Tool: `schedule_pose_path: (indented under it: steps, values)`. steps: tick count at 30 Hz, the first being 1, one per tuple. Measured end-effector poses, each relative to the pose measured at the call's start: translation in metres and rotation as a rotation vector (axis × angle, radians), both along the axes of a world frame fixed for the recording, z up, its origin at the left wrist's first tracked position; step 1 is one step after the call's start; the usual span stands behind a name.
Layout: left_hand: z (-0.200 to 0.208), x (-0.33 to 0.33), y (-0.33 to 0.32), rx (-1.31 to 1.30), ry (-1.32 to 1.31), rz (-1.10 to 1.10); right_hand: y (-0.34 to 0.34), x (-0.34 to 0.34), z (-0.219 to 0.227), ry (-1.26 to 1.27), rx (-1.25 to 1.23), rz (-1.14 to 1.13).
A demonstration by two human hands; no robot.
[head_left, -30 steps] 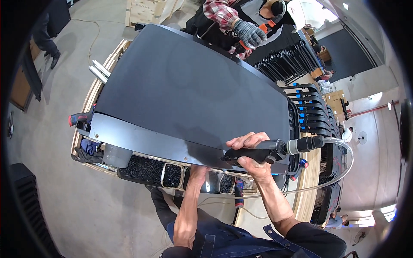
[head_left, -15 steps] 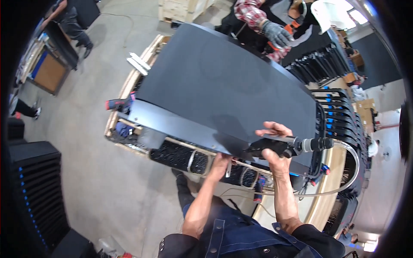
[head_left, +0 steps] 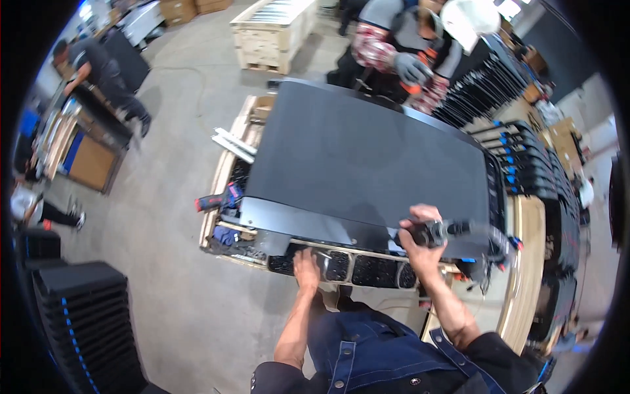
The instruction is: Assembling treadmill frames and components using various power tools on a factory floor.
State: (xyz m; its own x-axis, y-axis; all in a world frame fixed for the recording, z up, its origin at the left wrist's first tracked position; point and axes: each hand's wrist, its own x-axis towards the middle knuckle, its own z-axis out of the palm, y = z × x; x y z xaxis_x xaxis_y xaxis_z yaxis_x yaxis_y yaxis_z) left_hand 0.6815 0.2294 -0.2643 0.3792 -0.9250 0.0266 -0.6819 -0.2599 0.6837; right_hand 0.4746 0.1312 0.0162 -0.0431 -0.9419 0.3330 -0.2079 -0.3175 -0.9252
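Note:
A large dark grey panel (head_left: pixel 367 157) with a bent metal edge lies on the workbench in front of me. My right hand (head_left: pixel 421 253) is wrapped round a black pistol-grip air tool (head_left: pixel 432 234), held above the panel's near right edge. Motion blurs the tool's end and its hose. My left hand (head_left: pixel 306 268) is over a row of bins along the near edge, fingers slightly apart at the black small parts (head_left: pixel 338 266). Whether its fingertips touch any part is not clear.
A cordless drill (head_left: pixel 211 202) lies at the bench's left end, near white strips (head_left: pixel 234 144). Across the panel stands a person with a gloved hand (head_left: pixel 412 69). Black frames (head_left: pixel 525 154) are stacked at right, more black parts (head_left: pixel 92 315) at lower left. A wooden crate (head_left: pixel 269 46) stands behind.
My left hand has left the panel's near edge and moved left to the bins. The air tool has turned and stays in my right hand. The view has shifted, showing more of the room.

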Motion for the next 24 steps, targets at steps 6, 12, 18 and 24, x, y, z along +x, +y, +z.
schedule_pose_path:
  steps: [6,12,18,24]
  values:
    - [0.078,-0.048,-0.038,0.244,1.476,-0.263,-0.003,-0.037,0.064,-0.328,-0.019,-0.308]
    - [0.065,-0.126,-0.048,0.146,2.046,-0.228,0.099,-0.131,0.066,-0.05,0.321,-0.491]
    - [0.092,-0.15,-0.043,0.109,1.82,-0.024,0.238,-0.28,-0.008,-0.339,0.525,-1.162]
    - [0.104,-0.154,-0.04,0.056,1.556,-0.035,0.296,-0.456,-0.042,0.193,0.396,-1.386]
